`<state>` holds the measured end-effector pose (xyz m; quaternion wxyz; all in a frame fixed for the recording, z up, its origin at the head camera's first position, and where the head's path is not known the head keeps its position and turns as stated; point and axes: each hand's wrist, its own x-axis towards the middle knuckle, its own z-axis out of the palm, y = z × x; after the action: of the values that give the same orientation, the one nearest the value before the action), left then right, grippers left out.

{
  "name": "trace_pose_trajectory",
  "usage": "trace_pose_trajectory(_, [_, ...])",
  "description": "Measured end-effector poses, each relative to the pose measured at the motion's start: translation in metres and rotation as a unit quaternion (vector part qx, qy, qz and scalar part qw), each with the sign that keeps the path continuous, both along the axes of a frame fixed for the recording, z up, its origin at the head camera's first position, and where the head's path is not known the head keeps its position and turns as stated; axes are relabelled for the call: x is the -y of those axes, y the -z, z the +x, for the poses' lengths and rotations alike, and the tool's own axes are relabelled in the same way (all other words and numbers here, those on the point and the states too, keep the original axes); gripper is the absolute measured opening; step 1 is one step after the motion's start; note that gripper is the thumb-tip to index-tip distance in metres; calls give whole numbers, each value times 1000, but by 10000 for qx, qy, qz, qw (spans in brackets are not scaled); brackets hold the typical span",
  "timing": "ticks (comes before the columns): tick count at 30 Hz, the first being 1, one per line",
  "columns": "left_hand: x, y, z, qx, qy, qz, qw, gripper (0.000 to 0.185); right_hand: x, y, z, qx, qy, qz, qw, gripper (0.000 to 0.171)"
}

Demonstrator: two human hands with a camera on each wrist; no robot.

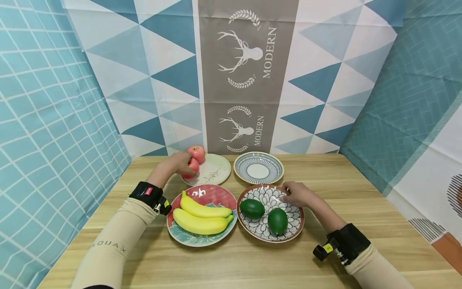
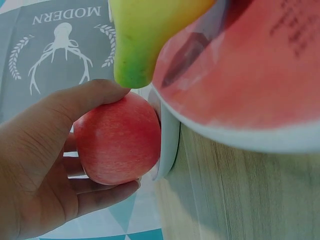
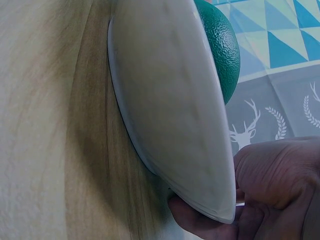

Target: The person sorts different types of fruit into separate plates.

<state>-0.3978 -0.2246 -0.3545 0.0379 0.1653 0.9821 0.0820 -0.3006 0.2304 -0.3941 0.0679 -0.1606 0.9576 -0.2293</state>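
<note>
My left hand (image 1: 181,162) grips a red apple (image 2: 119,140), thumb on one side and fingers curled round the other, over the left edge of a pale plate with a twig pattern (image 1: 220,165). A second apple (image 1: 196,153) sits just behind it on that plate. At the right, my right hand (image 1: 298,194) holds the back right rim of a brown-rimmed plate with a black-and-white petal pattern (image 1: 296,222). In the right wrist view a fingertip (image 3: 187,217) reaches under that rim. Two dark green oval fruits (image 1: 252,208) lie on this plate.
Two yellow bananas (image 1: 202,225) lie on a red and teal plate (image 1: 191,241) at the front left, close beside the petal plate. Behind stands a blue-and-white striped plate (image 1: 258,171). Patterned cloth (image 1: 245,120) hangs at the wooden table's (image 1: 231,269) back edge.
</note>
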Motion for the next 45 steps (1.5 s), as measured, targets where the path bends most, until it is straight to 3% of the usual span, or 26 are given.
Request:
trace_pose_trajectory(6, [-2, -2, 2, -5, -25, -21, 10000, 62, 1, 1, 0, -4, -14, -9, 10000, 20])
trace_pose_trajectory(25, [-5, -10, 6, -90, 40, -105, 9999, 60, 1, -1, 1, 63, 61, 32, 10000, 20])
trace_pose_trajectory(45, [-4, -2, 2, -161, 173, -123, 9996, 48, -3, -3, -2, 283, 150, -149, 9994, 24])
